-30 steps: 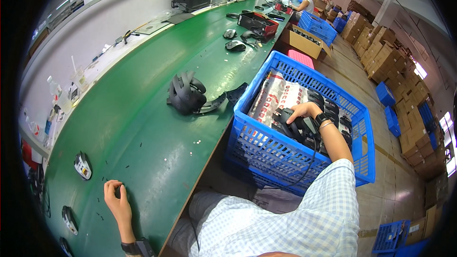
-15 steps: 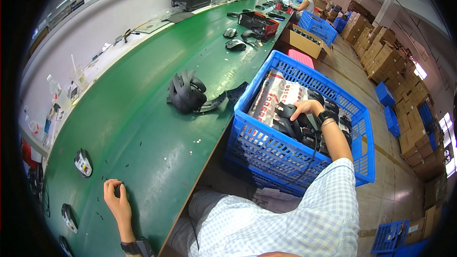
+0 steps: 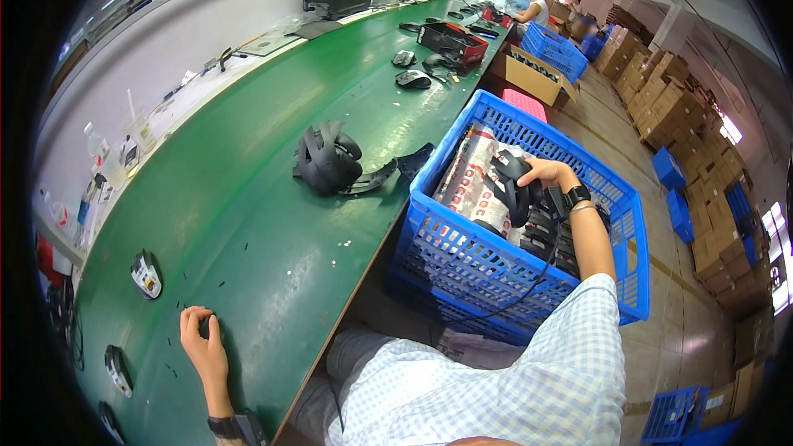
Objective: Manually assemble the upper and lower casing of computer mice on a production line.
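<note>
- Table (image 3: pixel 239 215): green, running long at the person's left; a heap of black shells (image 3: pixel 324 163) lies on it, well apart from both hands.
- Crate (image 3: pixel 425 202): blue, beside the table, holding printed wrap (image 3: pixel 469 172) and rows of black parts (image 3: pixel 541 235). The step in hand, I judge, is handling those parts; it is done well by keeping the rows straight and every piece below the rim.
- Right hand (image 3: pixel 552 172): inside the crate, reaching over the rows. A vertical lift or set-down should disturb the neighbours least.
- Left hand (image 3: pixel 202 351): resting on the table, away from the crate. It could steady the wrap, should that slip.
- Shell (image 3: pixel 518 205): black and curved, inside the crate beneath the right hand, against the wrap. A light grip should suffice; thin edges may scuff.
- Cord (image 3: pixel 541 279): dark, hanging across the crate's near wall. It could snag, so the arm is best kept clear of it.
- Right fingers: closed in a pinch on the shell, thumb on the near side; the far tips are hidden.
- Left fingers: loosely curled, thumb near the index. Something dark shows between them; whether it is held, I cannot tell.
</note>
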Available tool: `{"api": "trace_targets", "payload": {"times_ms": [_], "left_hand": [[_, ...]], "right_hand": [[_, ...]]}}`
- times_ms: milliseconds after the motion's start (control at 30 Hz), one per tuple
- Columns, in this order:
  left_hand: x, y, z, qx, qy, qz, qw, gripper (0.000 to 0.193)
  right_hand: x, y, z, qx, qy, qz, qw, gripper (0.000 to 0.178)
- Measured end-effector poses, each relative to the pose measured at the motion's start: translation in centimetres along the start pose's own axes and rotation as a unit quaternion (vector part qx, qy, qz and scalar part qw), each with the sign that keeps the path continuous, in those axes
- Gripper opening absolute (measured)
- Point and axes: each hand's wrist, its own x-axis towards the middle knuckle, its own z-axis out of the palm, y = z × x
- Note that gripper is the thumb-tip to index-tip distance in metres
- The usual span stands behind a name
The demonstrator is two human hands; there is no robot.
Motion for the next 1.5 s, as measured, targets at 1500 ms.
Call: {"api": "trace_targets", "payload": {"times_ms": [1500], "left_hand": [[-0.6, 1.2, -1.6, 0.014, -0.002, -0.001, 1.0, 0.007]], "right_hand": [[6.5, -15.6, 5.0, -0.451, 0.104, -0.098, 0.881, 0.045]]}}
